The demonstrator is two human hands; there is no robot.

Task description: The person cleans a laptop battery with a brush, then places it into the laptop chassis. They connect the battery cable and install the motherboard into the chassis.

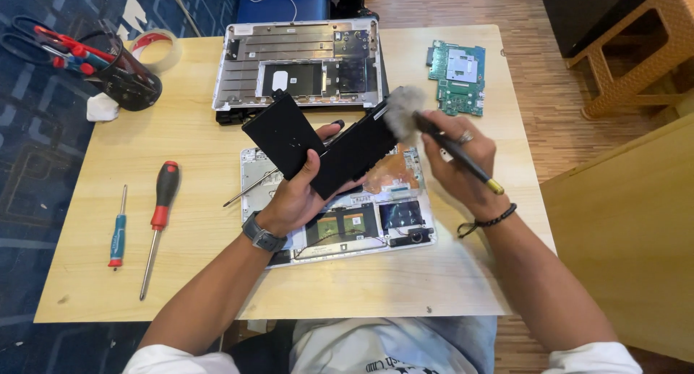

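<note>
My left hand (300,190) holds a flat black L-shaped laptop battery (322,143) tilted up above an opened laptop base (340,222) on the wooden table (210,273). My right hand (459,161) grips a dark-handled brush (452,150) whose fluffy grey bristles (403,108) touch the battery's upper right end. A watch sits on my left wrist and a black band on my right wrist.
A silver laptop bottom cover (300,63) lies at the table's back, a green circuit board (457,76) to its right. A red-handled screwdriver (160,215) and a small blue one (117,233) lie at left. A black cup of tools (123,74) and a tape roll (155,45) stand back left.
</note>
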